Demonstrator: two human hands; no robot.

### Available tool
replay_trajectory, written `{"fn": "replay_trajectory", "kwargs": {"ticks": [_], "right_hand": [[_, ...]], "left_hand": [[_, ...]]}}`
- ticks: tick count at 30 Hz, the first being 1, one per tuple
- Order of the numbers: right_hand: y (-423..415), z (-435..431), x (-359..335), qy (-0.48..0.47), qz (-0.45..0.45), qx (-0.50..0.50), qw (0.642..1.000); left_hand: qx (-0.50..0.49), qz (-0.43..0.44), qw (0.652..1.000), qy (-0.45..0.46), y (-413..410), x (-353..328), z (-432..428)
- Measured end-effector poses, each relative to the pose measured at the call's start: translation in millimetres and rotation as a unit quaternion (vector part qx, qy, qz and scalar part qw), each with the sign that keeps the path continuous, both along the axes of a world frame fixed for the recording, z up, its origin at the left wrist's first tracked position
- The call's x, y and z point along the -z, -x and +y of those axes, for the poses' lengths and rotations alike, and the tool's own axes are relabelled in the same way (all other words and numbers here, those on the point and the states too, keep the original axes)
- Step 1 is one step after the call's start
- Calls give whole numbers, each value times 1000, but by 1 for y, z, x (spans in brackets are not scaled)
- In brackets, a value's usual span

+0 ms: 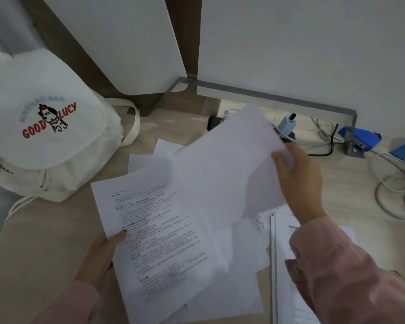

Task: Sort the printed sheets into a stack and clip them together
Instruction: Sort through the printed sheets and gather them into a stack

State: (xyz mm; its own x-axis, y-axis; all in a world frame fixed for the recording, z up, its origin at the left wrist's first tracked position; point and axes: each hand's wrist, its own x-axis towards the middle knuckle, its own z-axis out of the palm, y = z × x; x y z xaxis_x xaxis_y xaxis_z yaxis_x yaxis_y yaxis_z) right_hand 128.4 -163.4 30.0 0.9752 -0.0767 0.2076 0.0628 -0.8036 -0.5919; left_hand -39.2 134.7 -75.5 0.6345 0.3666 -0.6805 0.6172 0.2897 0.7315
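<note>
My left hand (101, 256) grips the left edge of a printed sheet (164, 239) full of text, held over the desk. My right hand (299, 176) pinches the right edge of another sheet (229, 164), blank side up, lifted and tilted above the printed one. More loose sheets (147, 155) lie beneath on the desk. A further pile of printed pages (283, 249) lies under my right forearm. A blue stapler (360, 139) sits at the back right. No clip is visible.
A white canvas bag (47, 136) with a red "GOOD LUCY" print stands at the left. Chargers and a power strip (288, 127) sit behind the papers, with tangled white cables (398, 185) at the right. A white partition panel (290, 43) closes off the back of the wooden desk (33, 242).
</note>
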Motion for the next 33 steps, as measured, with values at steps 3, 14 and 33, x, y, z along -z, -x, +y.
{"fn": "replay_trajectory", "kwargs": {"ticks": [3,14,33], "right_hand": [[16,-8,-38,-34,-113,-13,993],[115,-2,54,17,-97,-302,948],[138,-3,114,149,-31,-483,862]], "left_hand": [[-7,-9,999,38,-8,-2,-8],[6,-29,994,104,-27,-6,-36],[83,32,994,56,-16,0,-49]]}}
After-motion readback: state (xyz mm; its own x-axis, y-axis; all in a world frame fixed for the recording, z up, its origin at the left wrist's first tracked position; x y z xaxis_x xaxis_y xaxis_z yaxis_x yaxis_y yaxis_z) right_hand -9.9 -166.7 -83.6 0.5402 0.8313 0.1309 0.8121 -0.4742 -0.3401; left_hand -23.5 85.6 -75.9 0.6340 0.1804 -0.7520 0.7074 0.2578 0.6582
